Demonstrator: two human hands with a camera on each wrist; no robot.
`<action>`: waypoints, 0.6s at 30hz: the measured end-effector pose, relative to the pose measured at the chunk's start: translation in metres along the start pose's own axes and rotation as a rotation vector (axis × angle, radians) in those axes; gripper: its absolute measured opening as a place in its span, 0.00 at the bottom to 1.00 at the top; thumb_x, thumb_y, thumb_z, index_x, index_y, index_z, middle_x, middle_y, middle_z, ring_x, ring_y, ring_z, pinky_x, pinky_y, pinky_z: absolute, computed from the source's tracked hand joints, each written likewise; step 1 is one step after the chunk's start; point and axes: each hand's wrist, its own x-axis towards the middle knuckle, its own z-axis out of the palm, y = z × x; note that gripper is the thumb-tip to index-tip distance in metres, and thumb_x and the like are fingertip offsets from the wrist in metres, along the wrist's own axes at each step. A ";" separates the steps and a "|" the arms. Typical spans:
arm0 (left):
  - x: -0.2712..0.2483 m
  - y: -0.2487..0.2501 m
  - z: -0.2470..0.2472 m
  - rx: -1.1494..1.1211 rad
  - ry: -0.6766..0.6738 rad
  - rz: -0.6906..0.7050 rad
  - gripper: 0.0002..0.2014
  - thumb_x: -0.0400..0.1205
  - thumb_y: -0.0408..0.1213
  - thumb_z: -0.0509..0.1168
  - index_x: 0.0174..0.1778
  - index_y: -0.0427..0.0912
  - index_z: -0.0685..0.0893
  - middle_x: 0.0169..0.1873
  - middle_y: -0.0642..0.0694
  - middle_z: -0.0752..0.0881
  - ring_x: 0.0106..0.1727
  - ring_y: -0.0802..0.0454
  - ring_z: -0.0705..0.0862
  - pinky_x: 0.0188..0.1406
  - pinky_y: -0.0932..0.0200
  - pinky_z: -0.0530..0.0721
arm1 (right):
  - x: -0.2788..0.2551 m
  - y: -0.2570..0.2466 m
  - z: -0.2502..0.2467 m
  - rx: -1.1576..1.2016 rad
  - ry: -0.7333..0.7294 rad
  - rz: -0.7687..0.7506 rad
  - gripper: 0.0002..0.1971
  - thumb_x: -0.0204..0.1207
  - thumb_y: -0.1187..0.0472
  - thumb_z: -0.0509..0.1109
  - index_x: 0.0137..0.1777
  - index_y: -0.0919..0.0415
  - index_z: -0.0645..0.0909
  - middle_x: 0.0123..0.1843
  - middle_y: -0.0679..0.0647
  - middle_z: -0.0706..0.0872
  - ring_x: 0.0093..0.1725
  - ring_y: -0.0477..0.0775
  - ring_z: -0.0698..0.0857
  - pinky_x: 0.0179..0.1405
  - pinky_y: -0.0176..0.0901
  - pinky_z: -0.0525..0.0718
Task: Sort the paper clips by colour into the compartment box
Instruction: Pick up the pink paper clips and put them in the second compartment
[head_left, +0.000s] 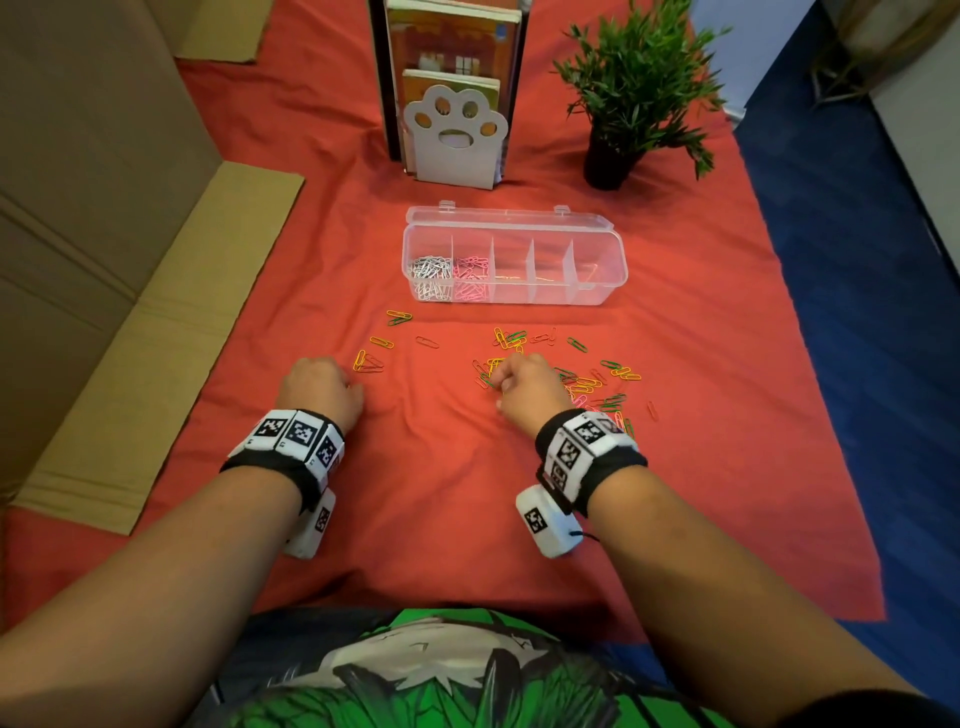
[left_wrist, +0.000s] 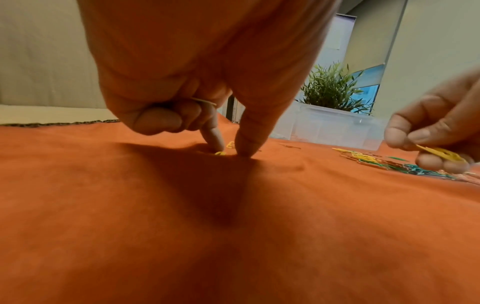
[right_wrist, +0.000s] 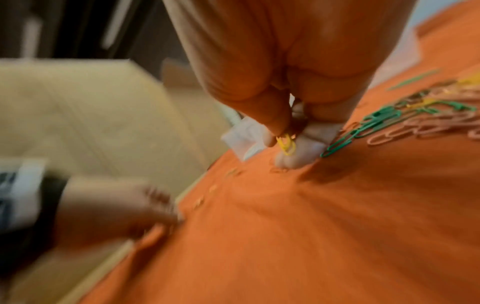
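Observation:
The clear compartment box (head_left: 602, 291) stands open on the red cloth, with white clips (head_left: 430, 270) in its leftmost compartment and pink clips (head_left: 471, 275) in the one beside it. Loose yellow, green, red and pink clips (head_left: 592, 387) lie scattered in front of it. My left hand (left_wrist: 230, 152) has thumb and index tip down on the cloth at a yellow clip (left_wrist: 220, 153), and its curled fingers hold another thin clip (left_wrist: 203, 101). My right hand (right_wrist: 285, 139) pinches yellow clips (right_wrist: 287, 145) just above the pile's left edge.
A white paw-shaped bookend (head_left: 454, 135) with books and a potted plant (head_left: 634, 88) stand behind the box. Flattened cardboard (head_left: 104, 260) borders the cloth on the left. The cloth ends at a blue floor (head_left: 857, 312) on the right.

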 end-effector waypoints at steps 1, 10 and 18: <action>-0.001 0.001 0.001 0.009 -0.010 -0.006 0.12 0.75 0.36 0.65 0.45 0.31 0.88 0.47 0.29 0.86 0.56 0.33 0.81 0.55 0.48 0.80 | 0.003 0.000 -0.002 0.155 -0.002 0.064 0.15 0.74 0.75 0.54 0.38 0.57 0.78 0.38 0.56 0.79 0.39 0.58 0.82 0.45 0.49 0.83; 0.005 0.008 0.020 -0.006 -0.067 0.023 0.08 0.78 0.33 0.62 0.43 0.34 0.84 0.50 0.30 0.84 0.53 0.34 0.83 0.54 0.49 0.79 | 0.022 0.013 -0.024 0.542 0.046 0.200 0.13 0.76 0.69 0.61 0.34 0.53 0.76 0.30 0.48 0.75 0.28 0.45 0.72 0.20 0.32 0.72; 0.009 0.005 0.003 0.145 -0.060 -0.022 0.20 0.71 0.47 0.73 0.51 0.35 0.85 0.52 0.32 0.84 0.56 0.34 0.82 0.56 0.48 0.81 | 0.031 0.001 -0.011 -0.294 0.066 -0.138 0.11 0.73 0.68 0.64 0.52 0.62 0.83 0.56 0.63 0.80 0.57 0.63 0.81 0.60 0.46 0.79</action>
